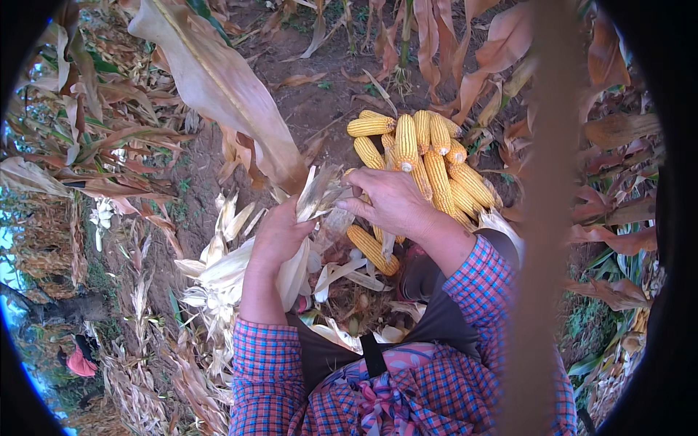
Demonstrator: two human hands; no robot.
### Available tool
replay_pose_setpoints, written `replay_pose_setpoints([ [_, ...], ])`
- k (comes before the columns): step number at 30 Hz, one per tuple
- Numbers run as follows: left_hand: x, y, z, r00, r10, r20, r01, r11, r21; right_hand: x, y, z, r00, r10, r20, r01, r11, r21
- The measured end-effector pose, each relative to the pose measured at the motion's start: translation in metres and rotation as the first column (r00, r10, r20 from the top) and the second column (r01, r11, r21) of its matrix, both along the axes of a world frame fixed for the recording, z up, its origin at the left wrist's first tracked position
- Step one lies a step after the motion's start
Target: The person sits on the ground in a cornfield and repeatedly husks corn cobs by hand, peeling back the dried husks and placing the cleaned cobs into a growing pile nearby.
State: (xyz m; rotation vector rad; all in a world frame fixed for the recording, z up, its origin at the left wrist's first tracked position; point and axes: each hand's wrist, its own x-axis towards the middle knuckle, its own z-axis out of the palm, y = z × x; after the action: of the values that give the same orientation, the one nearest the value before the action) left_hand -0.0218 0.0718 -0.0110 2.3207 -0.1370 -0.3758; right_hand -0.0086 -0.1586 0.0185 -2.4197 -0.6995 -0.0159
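My left hand (281, 229) is closed around a dry-husked ear of corn (319, 199), whose pale, grey-streaked husk sticks up past the thumb. At its tip, my right hand (390, 201) has curled fingers and a thumb pinched on the husk; the fingertips are partly hidden. Just beyond the right hand lies a pile of husked yellow corn cobs (436, 174). One loose yellow cob (373, 250) rests below that hand, near my legs. Stripped pale husks (223, 272) are heaped under and beside my left forearm.
A broad dry corn leaf (234, 92) reaches down close to my left hand. Standing dry stalks (403, 38) border the bare soil (305, 103) ahead. A blurred brown strip (545, 218) crosses the right side near the camera. Far left, a person in red (82, 362) is bent down.
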Motion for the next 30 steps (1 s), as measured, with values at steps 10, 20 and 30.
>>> replay_pose_setpoints([
  [10, -0.004, -0.01, 0.004, 0.999, -0.03, 0.012, 0.029, 0.993, 0.115, 0.007, -0.003, -0.018, 0.992, 0.068, 0.107, -0.054, 0.99, -0.133],
  [20, -0.004, -0.008, 0.006, 0.995, 0.064, 0.072, -0.074, 0.987, 0.144, 0.023, -0.022, -0.016, 0.915, -0.379, 0.138, 0.382, 0.924, 0.006],
  [30, -0.002, 0.021, 0.023, 0.942, 0.196, -0.274, -0.307, 0.835, -0.457, -0.045, 0.008, -0.028, 0.733, 0.59, -0.339, -0.558, 0.806, 0.197],
])
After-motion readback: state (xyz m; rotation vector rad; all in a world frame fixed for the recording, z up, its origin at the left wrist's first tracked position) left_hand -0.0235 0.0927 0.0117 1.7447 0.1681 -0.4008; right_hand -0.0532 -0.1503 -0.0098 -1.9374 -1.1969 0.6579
